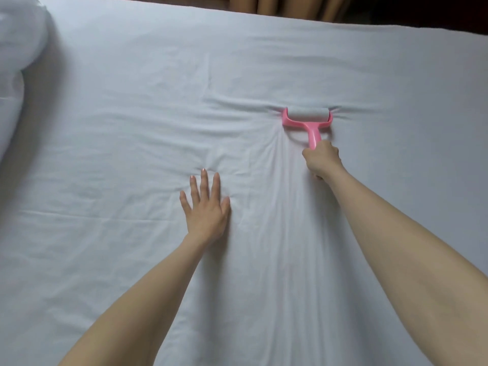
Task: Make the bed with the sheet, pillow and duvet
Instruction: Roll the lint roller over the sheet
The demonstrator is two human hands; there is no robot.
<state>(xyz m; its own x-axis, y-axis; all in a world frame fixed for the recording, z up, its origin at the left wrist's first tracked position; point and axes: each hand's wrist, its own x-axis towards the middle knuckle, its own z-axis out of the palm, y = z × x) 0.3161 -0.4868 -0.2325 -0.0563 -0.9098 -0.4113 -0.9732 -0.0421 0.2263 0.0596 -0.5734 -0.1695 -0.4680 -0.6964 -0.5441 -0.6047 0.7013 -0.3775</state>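
Now, far left: pillow [18, 35] already up at the head of the bed, white and plump, part of it out of shot. Sheet [132, 122] spread right across the mattress, covering every bit that shows, reaching the far edge by the curtain [290, 5]. Not smooth, though: creases fanning out through the middle. Left hand [206, 207] flat on the sheet, fingers straight and spread, pinning the cloth and gripping nothing. Further right, pink roller [307, 118] pressed down into the sheet, cloth bunched into small folds at both ends of its white drum. Right hand [320, 159] wrapped tight round the roller's handle, arm stretched well out across the bed.

By the look of it: sheet on, pillow placed, cleaning or smoothing pass under way over the middle. No duvet anywhere in shot, so most likely not yet laid. Left to do, on this showing: finish the rolling, ease out the creases, bring the duvet on and square it up.
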